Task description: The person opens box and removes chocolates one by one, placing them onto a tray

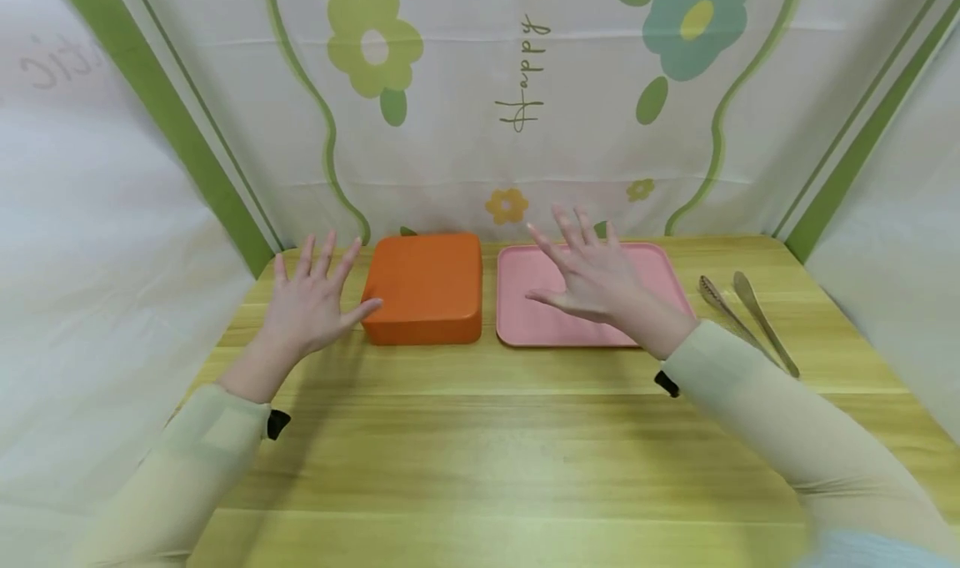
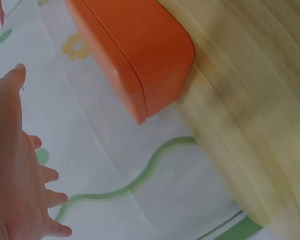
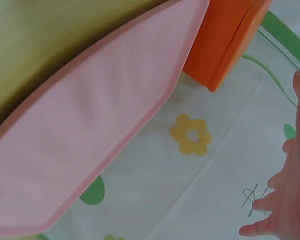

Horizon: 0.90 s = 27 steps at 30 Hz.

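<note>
White cloth backdrop (image 1: 442,155) at 12 o'clock, four printed flowers (image 1: 375,48) visible in the head view. One wood-grain table (image 1: 487,459) below. On it, clocked from table centre: one orange box (image 1: 423,280) at 11, one pink tray (image 1: 521,318) at 1, two slim utensil pieces (image 1: 765,322) at 2, near ends converging; can't tell if joined.

Your two hands: left hand (image 1: 303,308) at 10, just beside the box, thumb overlapping its edge in the head view; right hand (image 1: 596,280) at 1, above the tray. Both hold nothing, all five fingers spread apart on each; wrist views show them clear of box and tray. Two pale sleeves (image 1: 780,434), one black tab (image 1: 278,424) at each cuff.
</note>
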{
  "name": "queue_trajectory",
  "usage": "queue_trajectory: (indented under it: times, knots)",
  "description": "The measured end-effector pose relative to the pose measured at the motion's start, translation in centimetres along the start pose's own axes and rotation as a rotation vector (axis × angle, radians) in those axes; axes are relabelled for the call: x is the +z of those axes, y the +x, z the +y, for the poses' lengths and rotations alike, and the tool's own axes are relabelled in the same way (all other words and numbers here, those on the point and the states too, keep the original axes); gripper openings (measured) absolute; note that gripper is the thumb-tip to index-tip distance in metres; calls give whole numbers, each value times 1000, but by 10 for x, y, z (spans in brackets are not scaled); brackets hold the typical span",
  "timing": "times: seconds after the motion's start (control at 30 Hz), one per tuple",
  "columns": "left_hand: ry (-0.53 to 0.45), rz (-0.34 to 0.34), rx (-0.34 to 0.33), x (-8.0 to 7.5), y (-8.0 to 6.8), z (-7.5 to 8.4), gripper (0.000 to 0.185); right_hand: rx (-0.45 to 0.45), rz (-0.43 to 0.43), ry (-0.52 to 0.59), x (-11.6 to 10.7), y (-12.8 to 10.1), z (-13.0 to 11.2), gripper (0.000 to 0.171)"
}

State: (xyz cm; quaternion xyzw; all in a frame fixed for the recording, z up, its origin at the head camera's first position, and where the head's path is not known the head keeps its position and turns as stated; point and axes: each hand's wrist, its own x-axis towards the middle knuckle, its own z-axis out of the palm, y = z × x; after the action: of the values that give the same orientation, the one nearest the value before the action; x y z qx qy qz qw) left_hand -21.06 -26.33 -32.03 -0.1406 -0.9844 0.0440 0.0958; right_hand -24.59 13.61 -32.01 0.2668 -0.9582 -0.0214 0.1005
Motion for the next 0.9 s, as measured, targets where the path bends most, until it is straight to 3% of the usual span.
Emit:
queue_trajectory:
  times: [0.2, 0.43, 0.9]
  knots:
    - [-58, -2, -24, 10, 11, -13, 90, 21, -44, 86, 14, 22, -17, 91]
    - [-103, -36, -19, 33, 19, -27, 91, 37, -52, 207, 33, 40, -35, 88]
    - [-384, -82, -55, 63, 33, -36, 89, 120, -62, 460, 61, 63, -59, 84]
